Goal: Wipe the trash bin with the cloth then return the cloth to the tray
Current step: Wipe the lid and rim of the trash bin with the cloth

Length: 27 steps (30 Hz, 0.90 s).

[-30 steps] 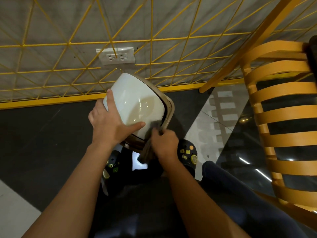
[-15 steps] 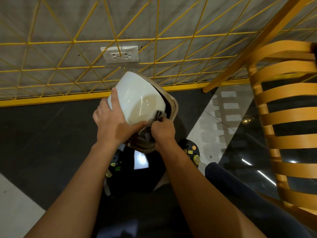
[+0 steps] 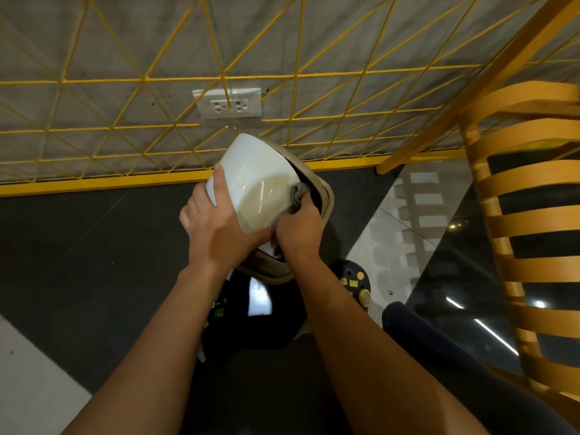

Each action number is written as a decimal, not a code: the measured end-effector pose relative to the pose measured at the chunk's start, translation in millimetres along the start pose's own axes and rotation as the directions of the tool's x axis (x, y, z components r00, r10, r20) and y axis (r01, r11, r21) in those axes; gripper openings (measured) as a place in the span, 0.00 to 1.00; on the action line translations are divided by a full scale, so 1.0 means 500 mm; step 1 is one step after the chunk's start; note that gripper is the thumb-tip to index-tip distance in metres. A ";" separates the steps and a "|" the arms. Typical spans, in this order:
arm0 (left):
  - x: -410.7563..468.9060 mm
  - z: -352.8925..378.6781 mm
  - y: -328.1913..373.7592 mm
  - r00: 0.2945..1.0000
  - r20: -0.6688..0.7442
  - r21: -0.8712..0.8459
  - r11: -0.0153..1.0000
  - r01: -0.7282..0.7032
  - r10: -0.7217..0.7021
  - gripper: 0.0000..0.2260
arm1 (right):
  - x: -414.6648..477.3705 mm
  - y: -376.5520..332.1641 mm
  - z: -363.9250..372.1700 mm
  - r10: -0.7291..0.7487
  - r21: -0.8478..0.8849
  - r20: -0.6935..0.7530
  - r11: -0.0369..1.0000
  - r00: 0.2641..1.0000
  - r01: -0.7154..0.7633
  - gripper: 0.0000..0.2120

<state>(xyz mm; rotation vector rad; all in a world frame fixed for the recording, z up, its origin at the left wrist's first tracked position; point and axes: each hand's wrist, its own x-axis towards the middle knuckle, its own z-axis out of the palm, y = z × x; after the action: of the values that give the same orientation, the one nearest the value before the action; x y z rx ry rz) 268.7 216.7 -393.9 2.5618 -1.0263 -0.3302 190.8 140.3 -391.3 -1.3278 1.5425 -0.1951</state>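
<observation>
Right grip [image 3: 299, 229] around cloth [image 3: 298, 192], against bin [image 3: 251, 174]

Left hand [image 3: 219, 227] grips tilted white trash bin [image 3: 254, 180]. Right hand [image 3: 299, 229] presses grey cloth [image 3: 299, 191] at its rim.

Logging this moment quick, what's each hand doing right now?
Left hand: holds the tilted white plastic trash bin, thumb across its side.
Right hand: grips the bunched grey cloth at the bin's rim.

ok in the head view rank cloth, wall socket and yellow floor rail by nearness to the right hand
1. cloth: gripped in the right hand.
2. yellow floor rail: behind the bin, at the wall's foot.
3. wall socket: higher up the wall.
</observation>
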 end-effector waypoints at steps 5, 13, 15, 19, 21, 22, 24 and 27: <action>-0.004 0.000 -0.003 1.000 -0.012 0.030 0.999 -0.018 0.018 0.55 | 0.007 0.027 0.003 0.096 -0.044 0.119 0.995 0.988 -0.092 0.26; -0.001 0.002 -0.002 1.000 -0.013 0.044 0.999 -0.001 0.001 0.56 | -0.002 0.040 -0.002 0.021 0.089 0.050 0.996 0.999 -0.026 0.30; -0.003 0.001 -0.003 1.000 -0.011 0.044 0.999 -0.002 0.003 0.56 | 0.010 0.029 -0.005 0.022 0.086 0.064 0.996 0.998 -0.028 0.29; -0.001 0.000 0.000 1.000 -0.011 0.033 0.999 0.002 -0.002 0.56 | 0.042 0.005 -0.012 0.059 0.086 0.074 0.994 0.995 -0.066 0.24; -0.001 0.002 0.000 1.000 -0.022 0.033 0.999 0.011 -0.011 0.56 | 0.028 0.014 -0.007 0.072 0.083 0.087 0.993 0.994 -0.080 0.27; -0.001 0.004 0.000 0.999 -0.030 0.036 0.999 0.012 -0.011 0.55 | 0.017 0.022 -0.004 0.079 0.092 0.101 0.992 0.992 -0.088 0.29; -0.002 0.005 -0.003 0.999 -0.033 0.040 0.999 0.011 -0.010 0.55 | 0.008 0.031 -0.003 0.092 0.121 0.124 0.987 0.988 -0.107 0.30; -0.002 0.004 -0.004 1.000 -0.028 0.035 0.999 0.010 -0.009 0.56 | 0.037 0.016 -0.007 0.148 0.186 0.144 0.967 0.978 -0.174 0.26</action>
<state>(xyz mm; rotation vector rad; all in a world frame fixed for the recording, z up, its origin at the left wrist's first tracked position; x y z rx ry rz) 268.5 218.4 -396.5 2.5954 -1.0188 -0.2802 186.0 126.9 -405.7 -1.0338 1.4728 -0.1524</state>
